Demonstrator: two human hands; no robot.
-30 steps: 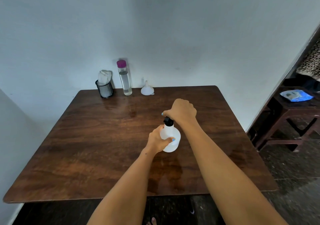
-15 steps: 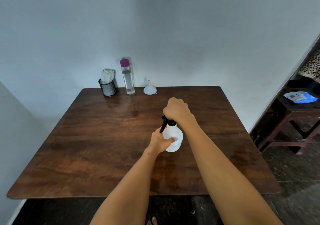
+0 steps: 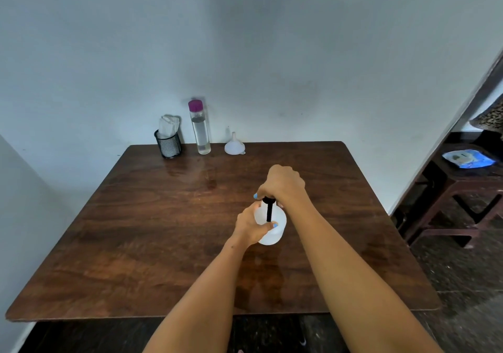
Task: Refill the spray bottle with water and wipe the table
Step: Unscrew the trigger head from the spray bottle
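Observation:
A white spray bottle (image 3: 275, 230) stands upright on the dark wooden table (image 3: 136, 230), a little right of centre. My left hand (image 3: 251, 226) wraps around its round body. From above, my right hand (image 3: 283, 184) grips the black spray head, whose trigger lever (image 3: 269, 211) points down toward me. At the table's back edge stand a clear water bottle with a purple cap (image 3: 200, 130), a white funnel (image 3: 234, 145) turned mouth down, and a black mesh cup (image 3: 168, 145) holding a white cloth (image 3: 168, 126).
The table sits in a corner, with walls behind and to the left. To the right, off the table, a dark wooden stool (image 3: 462, 189) carries a blue packet (image 3: 466, 159). Dark floor lies beyond the table's right and front edges.
My right hand has turned the black spray head, so its lever swung from the left side round toward me. The bottle stays in the same place under my left hand.

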